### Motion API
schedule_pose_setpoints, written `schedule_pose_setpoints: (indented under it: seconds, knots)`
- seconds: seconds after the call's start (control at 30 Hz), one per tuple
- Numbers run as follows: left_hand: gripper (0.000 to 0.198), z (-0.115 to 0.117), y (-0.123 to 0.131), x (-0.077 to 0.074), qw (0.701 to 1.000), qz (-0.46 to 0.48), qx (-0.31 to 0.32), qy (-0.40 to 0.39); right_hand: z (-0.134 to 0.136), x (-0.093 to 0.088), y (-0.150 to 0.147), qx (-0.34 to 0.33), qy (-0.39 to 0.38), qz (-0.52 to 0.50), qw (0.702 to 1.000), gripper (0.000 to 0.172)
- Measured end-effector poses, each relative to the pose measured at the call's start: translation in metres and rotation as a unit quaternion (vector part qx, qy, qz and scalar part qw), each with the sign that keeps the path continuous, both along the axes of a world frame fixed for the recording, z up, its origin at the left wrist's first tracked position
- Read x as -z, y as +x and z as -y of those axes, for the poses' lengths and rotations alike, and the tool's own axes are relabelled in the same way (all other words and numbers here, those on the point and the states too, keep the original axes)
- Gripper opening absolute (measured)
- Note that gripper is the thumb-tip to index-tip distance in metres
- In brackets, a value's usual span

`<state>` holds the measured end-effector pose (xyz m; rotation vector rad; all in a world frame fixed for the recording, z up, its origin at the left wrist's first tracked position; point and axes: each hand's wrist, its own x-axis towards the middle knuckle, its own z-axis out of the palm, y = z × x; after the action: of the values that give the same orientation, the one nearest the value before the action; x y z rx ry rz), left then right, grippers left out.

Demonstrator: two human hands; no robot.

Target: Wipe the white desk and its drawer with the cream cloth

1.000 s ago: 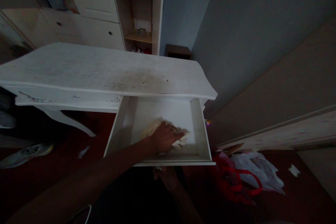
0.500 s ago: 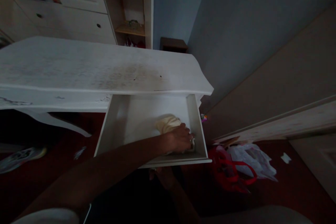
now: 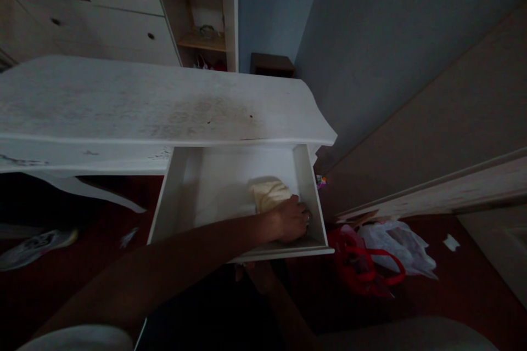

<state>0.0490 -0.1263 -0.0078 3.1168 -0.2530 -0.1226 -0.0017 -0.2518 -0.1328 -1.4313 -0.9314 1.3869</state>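
My left hand is inside the pulled-out white drawer, near its front right corner. Its fingers are closed on a cream cloth, which lies bunched on the drawer's bottom. A ring shows on one finger. The forearm reaches across the drawer's front from the lower left. Below the front panel, my right hand is up against the drawer's front, with its fingers curled and partly hidden in the dark.
The white table holding the drawer has dark stains on top. To the right, a red bag and a white plastic bag lie on the red floor beside the wall. A shoe is at the left. Behind stands a white cabinet.
My left hand has shifted slightly right and toward the drawer's right side, with the cloth under it. The right hand stays at the drawer's front. The view has tilted a little.
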Motion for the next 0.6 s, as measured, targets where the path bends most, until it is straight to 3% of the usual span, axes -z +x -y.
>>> schedule_pose_setpoints:
  seconds: [0.2, 0.43, 0.6]
  knots:
    - [0.007, -0.012, -0.016, -0.016, 1.000, 0.004, -0.006, -0.007, 0.000, -0.003, 0.000, 0.019, 0.013, -0.040, 0.999, 0.057]
    - [0.031, -0.061, -0.072, -0.020, 0.995, 0.015, -0.098, -0.028, 0.001, 0.002, 0.001, 0.017, 0.032, -0.051, 0.998, 0.060]
    - [0.049, -0.090, -0.108, -0.053, 0.981, 0.028, -0.189, -0.011, -0.001, 0.007, 0.000, 0.014, 0.031, -0.015, 0.999, 0.055]
